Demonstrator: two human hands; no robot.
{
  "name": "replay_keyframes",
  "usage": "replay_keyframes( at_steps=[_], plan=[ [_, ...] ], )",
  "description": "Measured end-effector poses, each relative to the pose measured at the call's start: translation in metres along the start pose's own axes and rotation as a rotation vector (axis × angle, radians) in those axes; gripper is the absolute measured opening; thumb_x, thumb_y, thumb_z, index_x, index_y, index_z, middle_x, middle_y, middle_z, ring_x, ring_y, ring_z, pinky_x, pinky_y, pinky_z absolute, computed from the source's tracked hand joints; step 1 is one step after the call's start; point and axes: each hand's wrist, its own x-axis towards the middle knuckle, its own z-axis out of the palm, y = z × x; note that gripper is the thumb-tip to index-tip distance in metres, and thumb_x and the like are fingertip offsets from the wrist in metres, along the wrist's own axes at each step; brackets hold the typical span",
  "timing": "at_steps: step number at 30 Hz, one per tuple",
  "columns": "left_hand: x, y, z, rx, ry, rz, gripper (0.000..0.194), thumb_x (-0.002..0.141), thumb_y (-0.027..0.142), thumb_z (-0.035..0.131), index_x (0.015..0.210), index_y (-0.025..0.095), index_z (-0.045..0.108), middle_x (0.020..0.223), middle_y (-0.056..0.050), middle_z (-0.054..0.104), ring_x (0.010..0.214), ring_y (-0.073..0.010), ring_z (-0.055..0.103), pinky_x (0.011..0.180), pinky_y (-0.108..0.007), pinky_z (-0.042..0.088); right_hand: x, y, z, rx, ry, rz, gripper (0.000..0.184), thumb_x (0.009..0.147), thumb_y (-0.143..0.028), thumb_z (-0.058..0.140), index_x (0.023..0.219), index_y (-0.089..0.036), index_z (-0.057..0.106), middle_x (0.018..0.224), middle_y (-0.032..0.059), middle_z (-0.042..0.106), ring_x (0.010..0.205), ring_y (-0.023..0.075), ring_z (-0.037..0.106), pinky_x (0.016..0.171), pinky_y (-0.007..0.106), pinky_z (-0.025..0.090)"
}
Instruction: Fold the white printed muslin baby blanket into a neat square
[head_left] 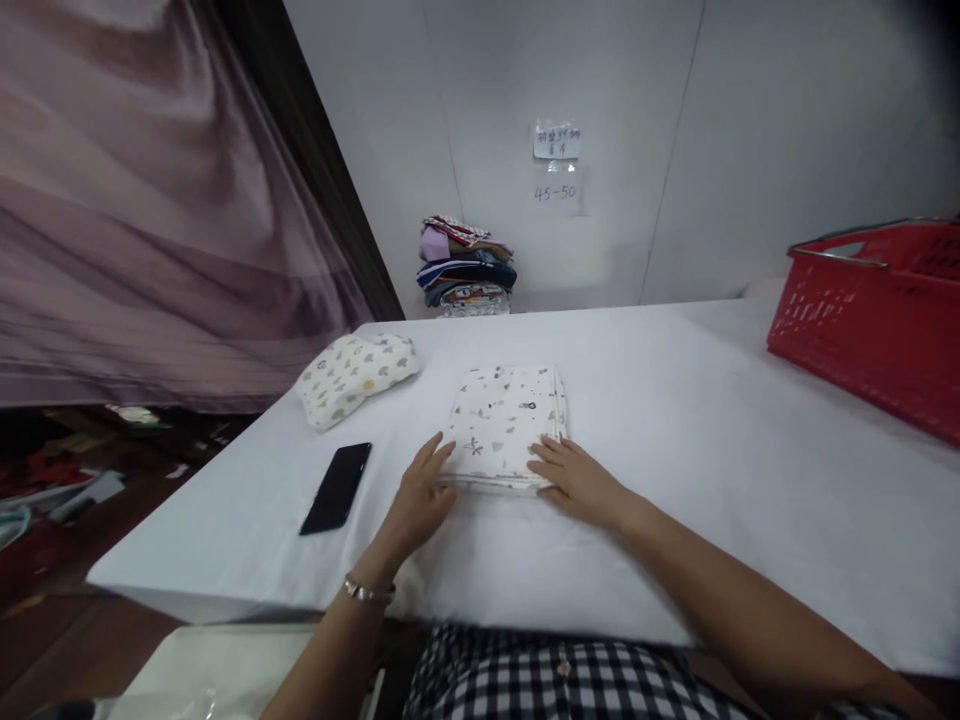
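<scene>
A white cloth with small dark prints (504, 420) lies folded into a flat, layered square on the white-covered table. At its near left corner is my left hand (421, 495), fingers apart, fingertips at the cloth's edge. My right hand (576, 478) rests on the near right corner with its fingers spread flat on the fabric. Neither hand grips anything. On my left wrist sits a metal watch or bracelet (367, 591).
Left of the cloth lie a black phone (337, 488) and a pale patterned fabric piece (355, 378). Folded clothes (466, 270) are stacked at the back against the wall. A red plastic basket (874, 325) stands at the right. A mauve curtain (150, 200) hangs on the left.
</scene>
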Motion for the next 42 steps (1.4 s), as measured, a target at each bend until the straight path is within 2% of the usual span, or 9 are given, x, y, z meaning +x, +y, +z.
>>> replay_keyframes(
  at_steps=[4, 9, 15, 19, 23, 26, 29, 34, 42],
  plan=[
    [0.003, 0.015, 0.012, 0.161, 0.012, 0.165, 0.053, 0.085, 0.039, 0.046, 0.135, 0.021, 0.039, 0.148, -0.009, 0.027, 0.138, -0.0266, 0.018, 0.111, -0.050, 0.015, 0.001, -0.002, -0.001, -0.056, -0.016, 0.000, 0.041, 0.086, -0.030, 0.049, 0.127, -0.025, 0.051, 0.141, 0.0069, 0.039, 0.135, 0.0256, 0.025, 0.108, 0.047, 0.022],
    [0.003, 0.006, 0.038, 0.254, -0.077, 0.193, 0.066, 0.084, 0.050, 0.046, 0.139, 0.017, 0.032, 0.145, -0.014, 0.032, 0.136, -0.0279, 0.023, 0.109, -0.050, 0.019, 0.001, -0.003, -0.001, -0.032, 0.001, -0.004, 0.042, 0.085, -0.029, 0.050, 0.127, -0.024, 0.051, 0.142, 0.0076, 0.039, 0.135, 0.0268, 0.025, 0.107, 0.048, 0.022],
    [0.002, 0.001, 0.033, 0.238, -0.098, 0.175, 0.062, 0.086, 0.048, 0.044, 0.139, 0.019, 0.032, 0.145, -0.013, 0.033, 0.136, -0.0269, 0.023, 0.109, -0.051, 0.018, -0.002, -0.001, -0.002, 0.094, 0.021, 0.016, 0.048, 0.084, -0.037, 0.052, 0.131, -0.026, 0.048, 0.143, 0.0059, 0.037, 0.135, 0.0257, 0.024, 0.110, 0.048, 0.019],
    [0.005, 0.019, 0.028, 0.230, -0.079, 0.163, 0.058, 0.087, 0.048, 0.042, 0.136, 0.019, 0.036, 0.144, -0.013, 0.034, 0.136, -0.0277, 0.024, 0.109, -0.054, 0.016, -0.002, 0.010, -0.005, 0.283, 0.287, 0.148, 0.047, 0.084, -0.042, 0.050, 0.128, -0.024, 0.052, 0.140, 0.0054, 0.041, 0.133, 0.0233, 0.030, 0.109, 0.045, 0.027],
    [0.010, 0.048, 0.035, 0.230, -0.069, 0.347, 0.064, 0.081, 0.043, 0.053, 0.137, 0.018, 0.035, 0.146, -0.013, 0.029, 0.137, -0.0289, 0.019, 0.110, -0.054, 0.010, 0.002, 0.030, -0.008, 0.570, 0.532, 0.476, 0.040, 0.083, -0.035, 0.049, 0.120, -0.024, 0.057, 0.123, 0.0069, 0.058, 0.110, 0.0229, 0.055, 0.094, 0.043, 0.046],
    [0.015, 0.065, 0.047, 0.246, -0.123, 0.449, 0.062, 0.078, 0.027, 0.053, 0.137, 0.021, 0.035, 0.148, -0.010, 0.027, 0.138, -0.0274, 0.018, 0.111, -0.054, 0.008, 0.005, 0.041, -0.009, 0.864, 0.500, 0.695, 0.047, 0.081, -0.029, 0.048, 0.127, -0.020, 0.049, 0.117, 0.0110, 0.060, 0.090, 0.0216, 0.064, 0.077, 0.041, 0.055],
    [0.020, 0.073, 0.057, 0.252, -0.153, 0.468, 0.063, 0.075, 0.014, 0.048, 0.137, 0.019, 0.035, 0.147, -0.009, 0.029, 0.137, -0.0252, 0.020, 0.112, -0.051, 0.011, 0.006, 0.043, -0.010, 1.012, 0.455, 0.812, 0.054, 0.080, -0.024, 0.051, 0.133, -0.017, 0.041, 0.111, 0.0137, 0.061, 0.078, 0.0198, 0.066, 0.071, 0.039, 0.057],
    [0.023, 0.077, 0.065, 0.293, -0.196, 0.415, 0.066, 0.075, 0.006, 0.040, 0.138, 0.019, 0.033, 0.144, -0.008, 0.035, 0.134, -0.0257, 0.026, 0.109, -0.050, 0.019, 0.005, 0.033, -0.017, 1.180, 0.405, 0.840, 0.055, 0.081, -0.016, 0.053, 0.134, -0.013, 0.037, 0.102, 0.0127, 0.065, 0.067, 0.0146, 0.064, 0.063, 0.032, 0.057],
    [0.024, 0.090, 0.067, 0.376, -0.184, 0.382, 0.065, 0.079, -0.002, 0.029, 0.140, 0.021, 0.029, 0.147, -0.009, 0.030, 0.131, -0.0287, 0.030, 0.103, -0.053, 0.026, 0.003, 0.030, -0.019, 1.294, 0.378, 0.822, 0.056, 0.079, -0.017, 0.061, 0.130, -0.013, 0.040, 0.098, 0.0096, 0.066, 0.068, 0.0136, 0.063, 0.060, 0.027, 0.056]
  ],
)
